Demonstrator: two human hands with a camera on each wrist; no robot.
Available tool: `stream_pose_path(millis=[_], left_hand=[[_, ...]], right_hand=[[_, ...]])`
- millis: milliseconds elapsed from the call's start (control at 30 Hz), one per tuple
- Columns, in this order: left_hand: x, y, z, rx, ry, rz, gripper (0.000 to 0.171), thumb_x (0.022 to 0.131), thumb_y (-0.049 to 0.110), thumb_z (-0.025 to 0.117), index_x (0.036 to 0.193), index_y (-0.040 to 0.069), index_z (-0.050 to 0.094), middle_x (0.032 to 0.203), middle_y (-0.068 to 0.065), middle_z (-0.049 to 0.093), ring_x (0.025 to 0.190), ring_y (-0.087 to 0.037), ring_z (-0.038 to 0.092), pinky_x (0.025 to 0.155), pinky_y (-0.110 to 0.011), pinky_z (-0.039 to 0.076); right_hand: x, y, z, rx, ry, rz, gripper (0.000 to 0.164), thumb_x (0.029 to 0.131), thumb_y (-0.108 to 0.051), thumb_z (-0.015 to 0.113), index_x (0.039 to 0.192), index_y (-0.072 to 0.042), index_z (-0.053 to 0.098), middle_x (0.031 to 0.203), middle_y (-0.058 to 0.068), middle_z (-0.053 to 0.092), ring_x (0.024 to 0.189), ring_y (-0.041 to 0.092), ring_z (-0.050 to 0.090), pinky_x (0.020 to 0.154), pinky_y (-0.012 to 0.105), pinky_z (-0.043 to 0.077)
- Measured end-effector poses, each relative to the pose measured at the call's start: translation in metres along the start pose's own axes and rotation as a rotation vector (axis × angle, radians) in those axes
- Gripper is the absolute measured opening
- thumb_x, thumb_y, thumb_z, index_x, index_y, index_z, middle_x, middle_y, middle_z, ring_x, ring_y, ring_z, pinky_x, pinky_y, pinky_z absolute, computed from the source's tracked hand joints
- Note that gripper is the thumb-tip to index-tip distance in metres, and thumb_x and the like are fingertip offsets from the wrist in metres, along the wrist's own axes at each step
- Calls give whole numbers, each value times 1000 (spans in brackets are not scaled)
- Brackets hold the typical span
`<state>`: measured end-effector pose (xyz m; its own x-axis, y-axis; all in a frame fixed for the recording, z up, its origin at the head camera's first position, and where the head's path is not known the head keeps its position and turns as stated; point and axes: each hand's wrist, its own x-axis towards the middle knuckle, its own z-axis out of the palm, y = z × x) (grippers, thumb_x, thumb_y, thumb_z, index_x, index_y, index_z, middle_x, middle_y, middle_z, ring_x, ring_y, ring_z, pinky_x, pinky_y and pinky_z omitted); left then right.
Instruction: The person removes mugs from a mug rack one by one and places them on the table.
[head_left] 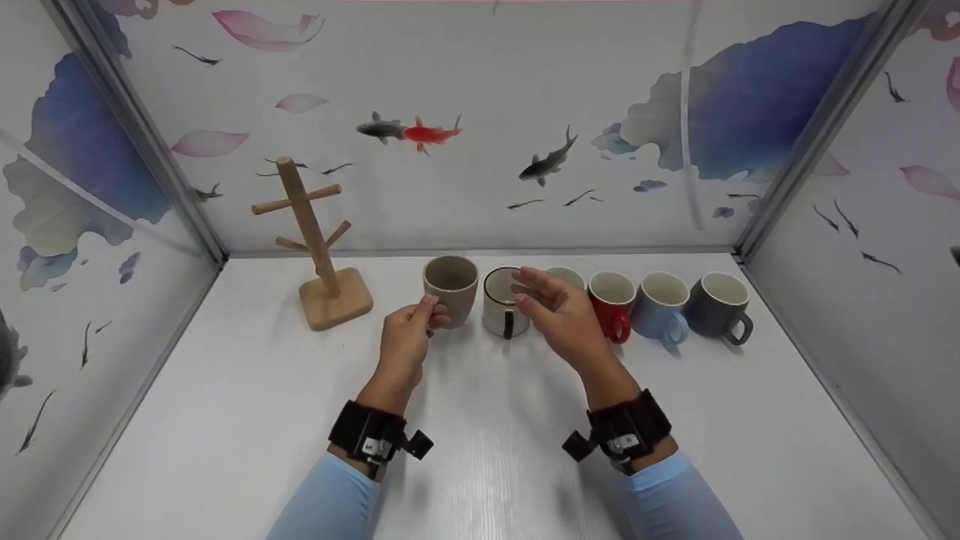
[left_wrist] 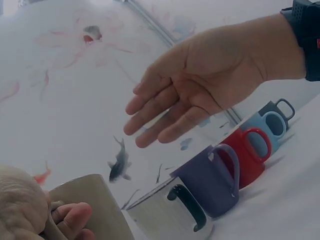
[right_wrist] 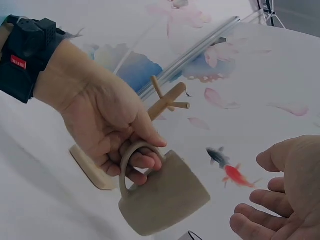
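Observation:
A beige-grey mug (head_left: 451,289) is gripped at its handle by my left hand (head_left: 406,334), fingers hooked through the loop, as the right wrist view shows. The mug (right_wrist: 167,197) looks tilted in that view. My right hand (head_left: 566,315) hovers with spread, relaxed fingers over the row of mugs and holds nothing. Beneath it are a clear glass-like mug (head_left: 504,300) with a dark rim and dark handle, and a purple mug (left_wrist: 207,180) mostly hidden by the hand in the head view.
Farther right in the row stand a red mug (head_left: 611,300), a light blue mug (head_left: 660,304) and a dark grey mug (head_left: 718,300). A wooden mug tree (head_left: 336,300) with bare pegs stands at the left. Printed panels (head_left: 480,195) wall the white table.

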<state>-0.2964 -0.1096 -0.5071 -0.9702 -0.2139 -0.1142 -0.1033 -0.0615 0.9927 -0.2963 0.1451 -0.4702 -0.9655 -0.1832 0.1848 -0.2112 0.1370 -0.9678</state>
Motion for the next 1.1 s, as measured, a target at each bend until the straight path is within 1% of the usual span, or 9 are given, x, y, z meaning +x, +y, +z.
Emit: stream_pose_path(millis=[133,267,433,533,633,733,800,1000,1100], left_hand=[[8,-12,2,-6,-18,-42,42,121,33,58,110,0,83,90,-1,84,100,-16,74,106,-47,52],[12,-21,2,-8,-12,-64,43,121,34,59,113,0,84,95,-4,86,108,-17,74,107,-46,52],[16,-28,3,2,-10,-46,43,121,34,57,118,0,84,107,-11,88,114,-21,72,110,-45,53],[18,-30,6,10,-19,-37,44,121,34,56,120,-1,83,112,-12,87,117,-24,73,110,-45,53],[20,-32,10,20,-34,-47,45,121,36,56,122,0,83,117,-13,87,123,-26,73,112,-46,54],[19,-33,14,34,-43,-54,45,121,36,57,121,1,84,122,-15,86,127,-29,72,113,-46,55],[18,-34,16,45,-55,-53,45,121,36,58,119,-2,84,125,-17,84,129,-30,71,113,-46,56],[16,-36,19,78,-109,-47,48,120,34,61,116,-11,80,126,-14,80,123,-26,72,110,-41,62],[16,-35,18,94,-120,-38,45,120,33,61,118,-7,82,127,-14,80,123,-25,73,111,-42,62]], right_hand=[[0,0,1,17,6,1,50,111,-14,73,160,-6,64,162,18,67,149,30,68,116,29,59],[0,-1,1,31,-4,-7,50,112,-13,72,160,-4,63,163,19,66,149,31,68,114,26,59],[-1,-2,0,49,-4,-15,53,112,-12,71,162,-1,59,164,19,65,151,32,67,114,24,59],[-2,-3,-1,55,-3,-14,54,112,-13,71,163,-1,58,164,18,65,151,32,66,114,23,59],[-2,-2,-2,56,-1,-14,54,112,-13,71,163,-1,58,163,16,66,151,31,66,113,23,59],[-2,-1,-3,54,1,-16,53,112,-11,71,162,-1,59,164,18,66,151,33,66,114,24,59],[-1,-1,-4,54,6,-14,53,112,-11,71,162,-1,59,164,20,65,151,34,66,114,26,59],[-2,-2,-6,42,15,-1,51,112,-11,71,161,-4,61,163,19,66,150,31,67,114,26,59],[-2,-2,-7,33,12,0,51,111,-11,72,161,-4,61,163,18,66,150,30,67,114,25,59]])
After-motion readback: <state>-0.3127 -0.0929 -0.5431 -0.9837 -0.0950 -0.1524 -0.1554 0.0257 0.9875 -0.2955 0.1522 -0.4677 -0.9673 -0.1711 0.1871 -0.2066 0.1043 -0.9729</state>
